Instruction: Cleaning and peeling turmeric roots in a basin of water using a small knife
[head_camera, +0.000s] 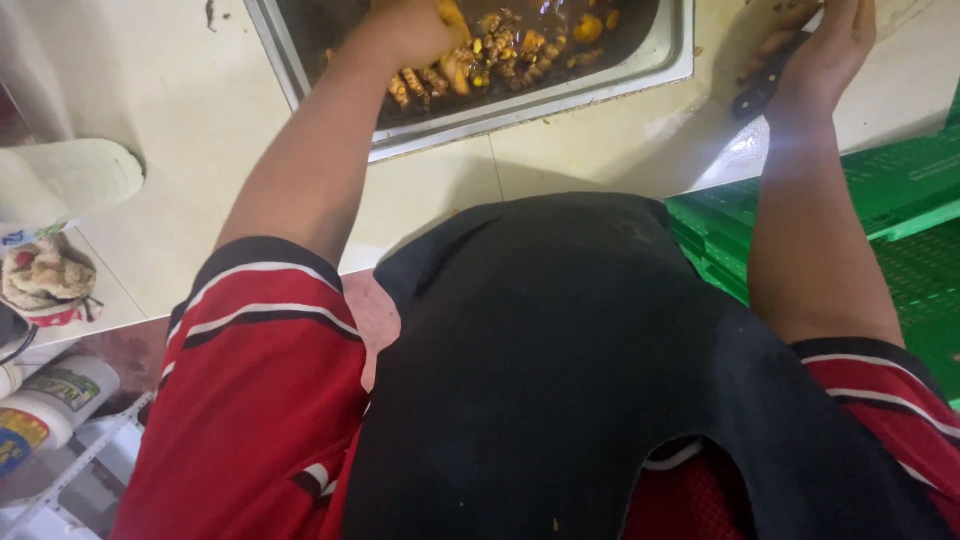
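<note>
Head view: you look straight down your own torso, over a black apron and a red striped shirt.
Counter: a pale worktop runs across the top, with green plastic crates stacked at your right.
Tray: a steel tray sits on the counter ahead of you, holding dark liquid and knobbly yellow-brown roots.
Left hand: your left hand is down in the tray, closed around a clump of the roots.
Right hand: your right hand rests on the counter right of the tray, curled around a black-handled knife.
</note>
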